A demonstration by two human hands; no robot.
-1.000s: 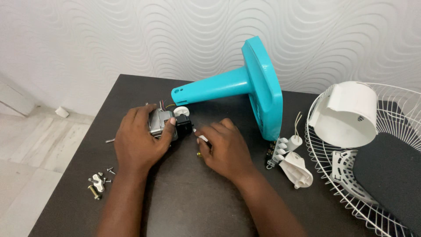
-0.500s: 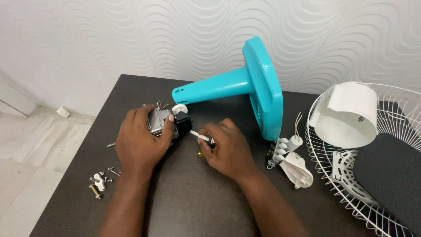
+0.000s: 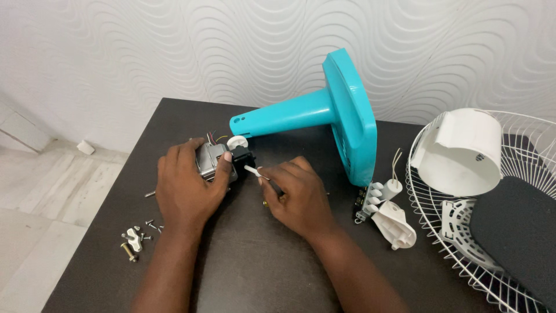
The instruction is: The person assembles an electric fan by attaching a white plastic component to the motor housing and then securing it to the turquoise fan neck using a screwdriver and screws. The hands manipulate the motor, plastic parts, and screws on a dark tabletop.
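Observation:
My left hand [image 3: 188, 188] grips a small metal fan motor [image 3: 211, 160] with a black gearbox and a white knob [image 3: 237, 142] on top, resting on the dark table [image 3: 243, 261]. My right hand [image 3: 295, 194] holds a thin tool with a white tip [image 3: 252, 171], pointed at the black part of the motor. Coloured wires stick out behind the motor.
A teal fan stand [image 3: 324, 113] lies on its side behind my hands. To the right sit a white switch block [image 3: 385, 211], a white motor cover [image 3: 463, 153], a wire fan guard [image 3: 521, 174] and a dark blade [image 3: 515, 232]. Several screws and a bolt [image 3: 136, 237] lie at the left.
My right hand has lifted the white-tipped tool from the table and brought it up to the motor's black part. My left hand has kept its hold on the motor.

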